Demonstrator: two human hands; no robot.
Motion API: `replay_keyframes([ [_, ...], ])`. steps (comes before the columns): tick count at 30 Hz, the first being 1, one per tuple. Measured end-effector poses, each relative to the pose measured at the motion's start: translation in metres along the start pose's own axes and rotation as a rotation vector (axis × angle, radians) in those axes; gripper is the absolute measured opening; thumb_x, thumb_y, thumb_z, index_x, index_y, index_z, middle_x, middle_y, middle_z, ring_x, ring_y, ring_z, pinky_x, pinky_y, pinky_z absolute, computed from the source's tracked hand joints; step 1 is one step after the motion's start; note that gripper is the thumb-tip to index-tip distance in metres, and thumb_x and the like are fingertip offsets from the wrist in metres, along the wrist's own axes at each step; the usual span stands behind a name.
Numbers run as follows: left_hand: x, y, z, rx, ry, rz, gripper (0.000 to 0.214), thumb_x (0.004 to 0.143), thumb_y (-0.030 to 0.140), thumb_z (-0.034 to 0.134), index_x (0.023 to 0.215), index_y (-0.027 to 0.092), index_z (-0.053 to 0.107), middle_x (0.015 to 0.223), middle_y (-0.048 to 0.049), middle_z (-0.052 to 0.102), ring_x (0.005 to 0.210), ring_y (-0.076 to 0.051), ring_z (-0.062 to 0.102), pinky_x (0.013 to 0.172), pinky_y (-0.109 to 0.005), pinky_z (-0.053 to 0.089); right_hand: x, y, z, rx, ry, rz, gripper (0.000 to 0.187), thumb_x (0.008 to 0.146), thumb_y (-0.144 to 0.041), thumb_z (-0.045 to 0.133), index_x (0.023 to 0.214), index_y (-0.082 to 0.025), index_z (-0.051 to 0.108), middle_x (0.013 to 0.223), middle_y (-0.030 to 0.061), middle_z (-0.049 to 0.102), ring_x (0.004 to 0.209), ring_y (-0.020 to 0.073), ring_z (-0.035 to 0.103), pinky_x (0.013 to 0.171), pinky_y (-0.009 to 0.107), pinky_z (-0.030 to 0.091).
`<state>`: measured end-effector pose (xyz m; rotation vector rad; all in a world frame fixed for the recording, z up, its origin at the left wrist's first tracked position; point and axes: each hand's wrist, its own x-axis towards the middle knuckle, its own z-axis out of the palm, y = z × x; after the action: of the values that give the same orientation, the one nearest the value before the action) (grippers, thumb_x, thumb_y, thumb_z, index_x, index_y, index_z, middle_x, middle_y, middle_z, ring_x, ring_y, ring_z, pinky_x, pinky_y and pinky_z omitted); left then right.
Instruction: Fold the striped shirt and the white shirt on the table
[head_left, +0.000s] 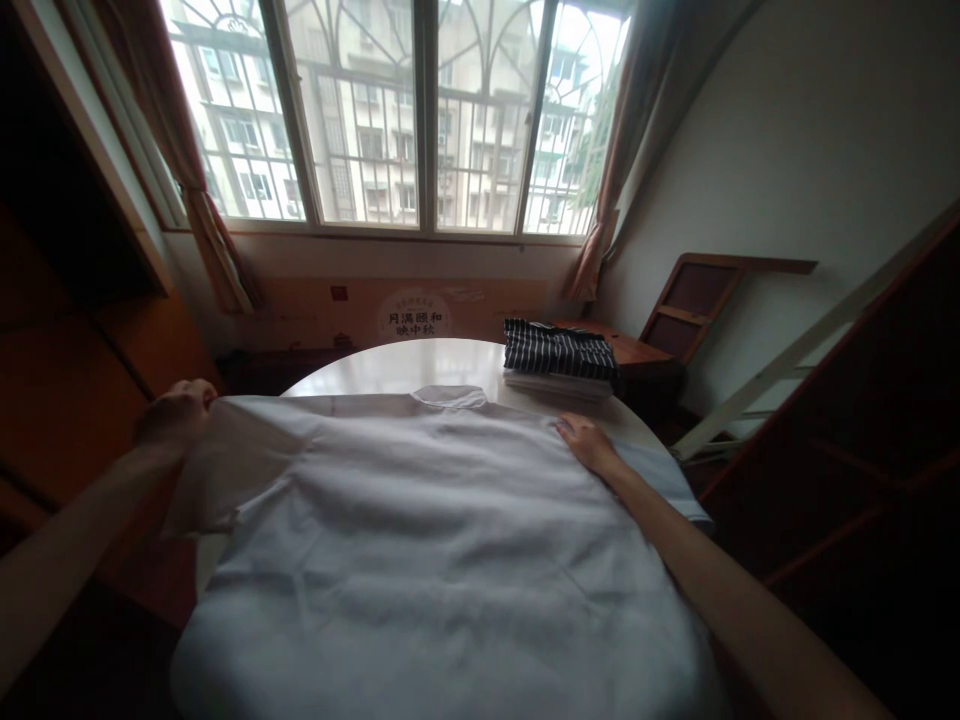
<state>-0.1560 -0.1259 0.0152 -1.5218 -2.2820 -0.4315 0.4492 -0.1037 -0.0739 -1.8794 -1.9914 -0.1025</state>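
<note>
A white shirt [420, 520] lies spread back-up over a round white table [420, 365], its collar [450, 397] pointing toward the window. My left hand [176, 408] is closed on the shirt's left sleeve at the table's left edge, holding it lifted off the side. My right hand [586, 440] rests flat with fingers stretched on the shirt's right shoulder. The right sleeve [667, 480] hangs over the table's right edge.
A folded stack with a dark striped garment [559, 352] on top sits at the table's far right. Beyond stand a barred window [405, 110], a cardboard box [405, 312], a wooden desk [637, 350], a leaning wooden panel [697, 300], and dark furniture on both sides.
</note>
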Motion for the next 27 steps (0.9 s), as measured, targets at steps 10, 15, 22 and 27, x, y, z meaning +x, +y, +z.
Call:
replay_keyframes([
  [10, -0.046, 0.128, 0.029, -0.242, -0.034, 0.494, 0.024, 0.083, 0.026, 0.039, 0.097, 0.016, 0.055, 0.092, -0.0064, 0.061, 0.082, -0.018, 0.059, 0.068, -0.024, 0.042, -0.009, -0.015, -0.014, -0.171, 0.135, -0.065, 0.030, 0.083, -0.026, 0.046, 0.108, -0.013, 0.057, 0.107, 0.0125, 0.060, 0.103, 0.0249, 0.050, 0.088, 0.031, 0.037],
  [15, -0.037, 0.155, 0.057, -0.254, -0.269, 0.393, 0.022, 0.082, 0.033, 0.045, 0.095, 0.021, 0.059, 0.085, -0.0042, 0.066, 0.079, -0.019, 0.061, 0.064, -0.025, 0.044, -0.008, -0.016, -0.015, -0.117, -0.068, 0.107, 0.034, 0.086, -0.031, 0.042, 0.115, -0.019, 0.053, 0.099, 0.0087, 0.065, 0.088, 0.0222, 0.059, 0.075, 0.029, 0.041],
  [22, -0.028, 0.160, 0.069, -0.223, -0.283, 0.211, 0.028, 0.084, 0.034, 0.041, 0.102, 0.019, 0.056, 0.094, -0.0096, 0.066, 0.087, -0.024, 0.062, 0.069, -0.030, 0.046, 0.017, -0.026, -0.026, -0.026, -0.184, 0.286, 0.019, 0.079, -0.027, 0.048, 0.091, -0.021, 0.062, 0.090, 0.0053, 0.068, 0.085, 0.0193, 0.061, 0.066, 0.023, 0.040],
  [27, -0.025, 0.180, 0.063, -0.178, -0.259, 0.101, 0.032, 0.086, 0.021, 0.033, 0.102, 0.007, 0.056, 0.095, -0.0198, 0.064, 0.092, -0.028, 0.060, 0.075, -0.035, 0.046, 0.038, -0.053, -0.021, -0.077, -0.088, 0.422, 0.028, 0.082, -0.014, 0.039, 0.104, -0.010, 0.056, 0.096, 0.0175, 0.065, 0.091, 0.0236, 0.061, 0.072, 0.030, 0.042],
])
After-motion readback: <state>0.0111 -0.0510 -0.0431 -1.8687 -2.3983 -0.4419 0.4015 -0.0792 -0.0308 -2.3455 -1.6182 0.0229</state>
